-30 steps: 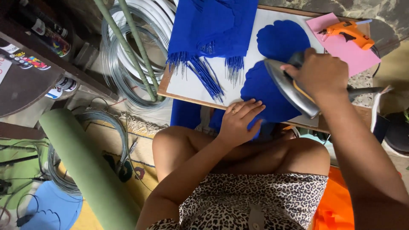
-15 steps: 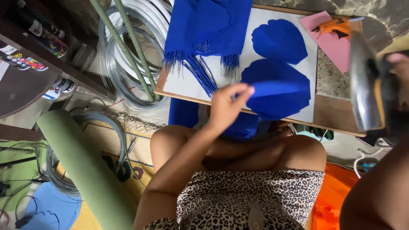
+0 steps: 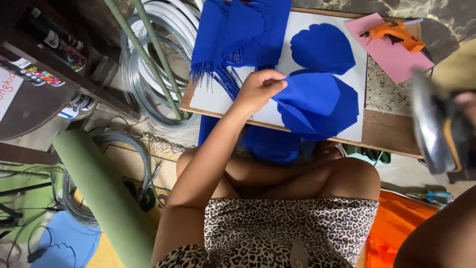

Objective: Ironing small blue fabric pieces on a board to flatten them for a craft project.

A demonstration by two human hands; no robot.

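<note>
The wooden board [image 3: 391, 134] lies across the person's lap, a white sheet on it. On the sheet, the left hand [image 3: 258, 89] pinches the edge of a blue petal-shaped cloth [image 3: 317, 106] and lifts it. Off the board's right edge, the right hand [image 3: 463, 111], blurred, grips a clothes iron [image 3: 431, 129]. Held so near bare knees, the iron could burn skin; the pinched cloth may crease.

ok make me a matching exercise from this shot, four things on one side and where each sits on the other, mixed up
Things:
1. glue gun
2. left hand
3. iron
4. green roll

Places:
A. lower left, on the floor
B. on the pink sheet, top right
C. pinching the edge of the blue fabric piece
D. off the board, at the right edge

Pairs: 1-B, 2-C, 3-D, 4-A
</note>
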